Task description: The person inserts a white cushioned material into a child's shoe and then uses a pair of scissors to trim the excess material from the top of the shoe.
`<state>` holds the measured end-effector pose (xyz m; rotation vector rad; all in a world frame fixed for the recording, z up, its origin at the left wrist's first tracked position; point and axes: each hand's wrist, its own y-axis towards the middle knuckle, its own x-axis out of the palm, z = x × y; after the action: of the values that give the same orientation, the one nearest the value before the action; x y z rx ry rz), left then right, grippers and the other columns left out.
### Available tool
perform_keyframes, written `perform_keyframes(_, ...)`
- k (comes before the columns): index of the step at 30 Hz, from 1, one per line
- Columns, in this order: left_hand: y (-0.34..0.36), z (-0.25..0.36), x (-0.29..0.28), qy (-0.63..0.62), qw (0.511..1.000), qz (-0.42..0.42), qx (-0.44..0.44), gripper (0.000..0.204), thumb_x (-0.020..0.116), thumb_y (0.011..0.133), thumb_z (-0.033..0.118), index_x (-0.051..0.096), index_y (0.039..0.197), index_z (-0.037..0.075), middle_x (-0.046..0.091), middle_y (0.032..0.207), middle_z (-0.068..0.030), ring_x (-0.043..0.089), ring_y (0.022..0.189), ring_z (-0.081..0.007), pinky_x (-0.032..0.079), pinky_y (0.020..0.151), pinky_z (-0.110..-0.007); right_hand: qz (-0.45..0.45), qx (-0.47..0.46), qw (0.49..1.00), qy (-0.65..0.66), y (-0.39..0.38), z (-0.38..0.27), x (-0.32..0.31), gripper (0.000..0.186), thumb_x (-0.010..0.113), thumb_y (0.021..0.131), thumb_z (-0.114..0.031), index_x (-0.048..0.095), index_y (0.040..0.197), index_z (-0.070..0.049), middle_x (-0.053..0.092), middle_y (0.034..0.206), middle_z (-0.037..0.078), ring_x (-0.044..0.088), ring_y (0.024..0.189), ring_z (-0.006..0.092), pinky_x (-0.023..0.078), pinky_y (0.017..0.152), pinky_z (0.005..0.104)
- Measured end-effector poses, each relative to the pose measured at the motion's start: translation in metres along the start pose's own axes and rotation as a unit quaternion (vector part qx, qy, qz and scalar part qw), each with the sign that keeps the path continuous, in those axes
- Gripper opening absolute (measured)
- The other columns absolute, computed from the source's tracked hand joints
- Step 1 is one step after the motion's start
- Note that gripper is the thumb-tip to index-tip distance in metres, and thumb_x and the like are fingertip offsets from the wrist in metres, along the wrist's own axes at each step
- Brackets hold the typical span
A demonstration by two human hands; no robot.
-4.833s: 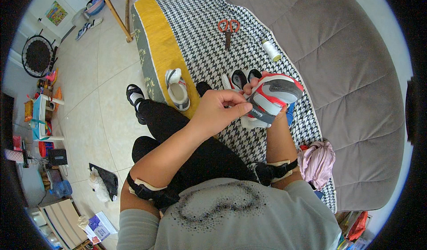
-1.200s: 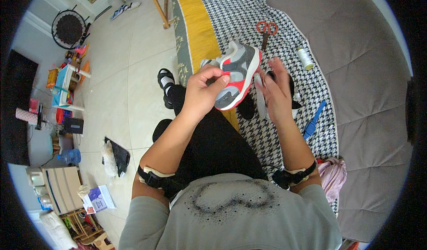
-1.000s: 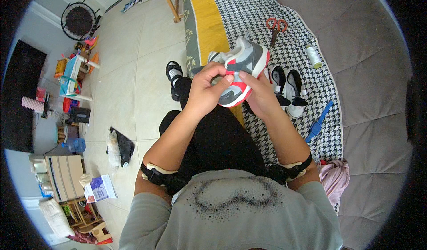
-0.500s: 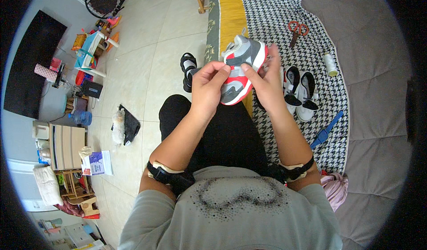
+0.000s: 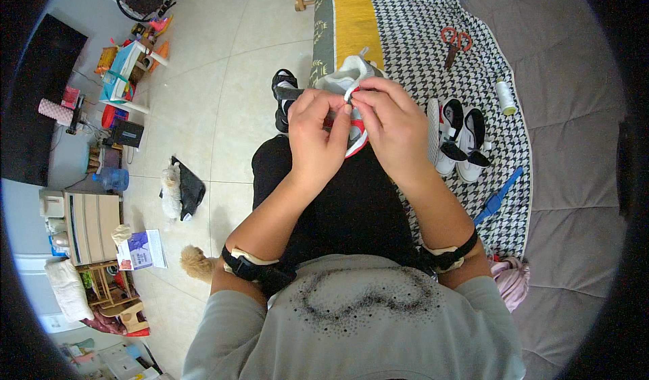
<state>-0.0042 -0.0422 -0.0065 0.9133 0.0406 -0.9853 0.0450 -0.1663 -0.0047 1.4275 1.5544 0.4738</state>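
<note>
A child's grey, white and red sneaker (image 5: 345,76) is held above my lap, its grey padded opening toward the far side. My left hand (image 5: 319,131) closes on its left side, thumb and fingers pinched near the strap. From the right, my right hand (image 5: 389,127) pinches the sneaker's strap (image 5: 349,95), a narrow white and red band, with its fingertips. My fingertips almost meet over the middle of the shoe. Both hands cover much of the upper, while a red and white part of the toe shows between them.
On the houndstooth cloth (image 5: 412,35) to my right lie white and black shoes (image 5: 471,143), orange-handled scissors (image 5: 454,45), a thread spool (image 5: 505,97) and a blue strap (image 5: 499,196). A black sandal (image 5: 285,103) is beyond my knee. A curly beige animal (image 5: 197,264) is on the floor at left.
The sneaker has turned so its opening faces up more. My right hand has come from the sole side over the top and pinched the strap. The beige animal has appeared at left.
</note>
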Motion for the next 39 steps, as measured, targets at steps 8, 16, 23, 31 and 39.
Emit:
perform_keyframes(8,0.008,-0.001,-0.020,0.182,0.977,-0.027,0.112,0.007,0.061,0.073,0.004,0.057,0.078,0.005,0.055,0.078,-0.0087,0.052,0.074,-0.0264,0.035,0.071,-0.036,-0.049,0.013,0.997,-0.053,0.010,-0.016,0.010,0.009,0.063,0.073,-0.009,0.057,0.079,-0.006,0.059,0.089,0.004,0.060,0.070,0.0229,0.050,0.058,0.0318)
perform_keyframes(16,0.005,-0.006,-0.018,0.009,0.999,-0.035,-0.013,0.005,0.060,0.073,0.001,0.056,0.075,0.003,0.053,0.073,-0.0085,0.052,0.067,-0.0250,0.039,0.065,-0.035,-0.026,0.071,0.997,0.014,0.006,-0.004,0.018,0.013,0.065,0.068,-0.007,0.058,0.078,-0.007,0.061,0.090,0.005,0.062,0.073,0.0237,0.050,0.062,0.0311)
perform_keyframes(23,0.002,-0.005,-0.017,-0.078,0.990,-0.033,-0.108,0.005,0.060,0.076,0.000,0.056,0.076,-0.002,0.052,0.071,-0.0096,0.052,0.062,-0.0185,0.042,0.058,-0.029,-0.019,0.129,0.986,0.107,-0.004,0.013,0.013,0.013,0.065,0.068,-0.002,0.059,0.080,-0.004,0.061,0.097,0.010,0.062,0.078,0.0217,0.051,0.066,0.0282)
perform_keyframes(31,0.008,0.001,-0.011,-0.048,0.992,-0.083,-0.087,0.005,0.061,0.076,0.001,0.056,0.076,-0.001,0.054,0.073,-0.0101,0.053,0.065,-0.0205,0.041,0.060,-0.029,-0.058,0.065,0.992,0.088,0.003,0.012,-0.006,0.017,0.069,0.069,-0.004,0.061,0.083,-0.003,0.061,0.101,0.012,0.063,0.082,0.0224,0.052,0.068,0.0279)
perform_keyframes(39,0.025,-0.001,0.028,0.083,0.983,-0.107,0.121,0.007,0.063,0.071,0.003,0.058,0.077,0.005,0.056,0.076,-0.0095,0.053,0.071,-0.0280,0.037,0.067,-0.035,-0.021,0.177,0.979,0.100,-0.006,0.039,-0.021,0.009,0.066,0.073,-0.004,0.060,0.080,-0.002,0.061,0.103,0.012,0.063,0.077,0.0207,0.051,0.064,0.0273)
